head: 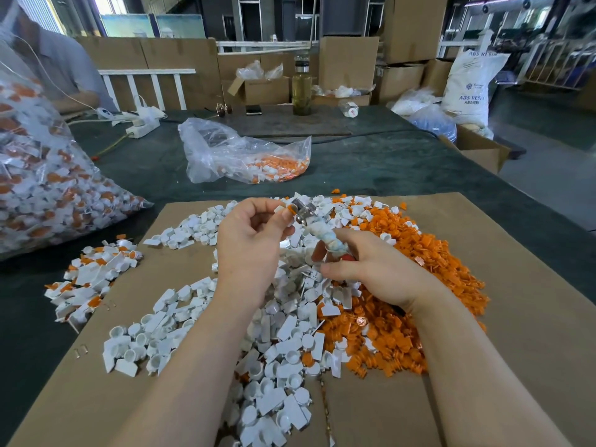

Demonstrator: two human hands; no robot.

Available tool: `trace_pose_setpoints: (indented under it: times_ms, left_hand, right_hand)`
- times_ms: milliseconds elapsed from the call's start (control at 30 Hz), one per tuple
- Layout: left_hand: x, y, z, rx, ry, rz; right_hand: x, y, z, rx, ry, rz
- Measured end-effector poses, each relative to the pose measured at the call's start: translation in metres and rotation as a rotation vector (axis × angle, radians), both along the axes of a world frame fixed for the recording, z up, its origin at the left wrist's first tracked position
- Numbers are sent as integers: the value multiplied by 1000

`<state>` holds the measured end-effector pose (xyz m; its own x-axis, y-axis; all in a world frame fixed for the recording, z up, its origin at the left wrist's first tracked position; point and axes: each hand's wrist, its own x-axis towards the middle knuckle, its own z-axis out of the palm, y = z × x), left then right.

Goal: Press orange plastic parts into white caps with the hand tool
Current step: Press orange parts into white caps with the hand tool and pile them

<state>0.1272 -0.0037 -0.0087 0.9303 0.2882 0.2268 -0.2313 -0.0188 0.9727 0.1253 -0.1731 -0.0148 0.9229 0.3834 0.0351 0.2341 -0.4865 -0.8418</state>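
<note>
Cardboard sheet (483, 317) on the green table, white caps (283, 366) heaped left, orange parts (429, 269) right. Left hand (248, 243): fingers curled, thumb and forefinger pinching a white cap with an orange part against the tool head. Right hand (371, 272): fingers wrapped round the hand tool (317, 227) at its taped handle, metal head tilted up-left.

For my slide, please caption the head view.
Right hand grips cloth-wrapped metal hand tool; left hand pinches small white plastic cap at its tip.
</note>
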Motion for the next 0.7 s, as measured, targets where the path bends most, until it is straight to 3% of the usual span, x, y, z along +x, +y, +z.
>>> trace_pose_setpoints:
  times_ms: [600,700]
  left_hand:
    - [5,7,-3,-46,15,-40]
    - [7,18,-4,-145,58,9]
  right_hand:
    - [4,12,-11,-119,-193,-59]
    - [7,12,-14,-171,-273,-126]
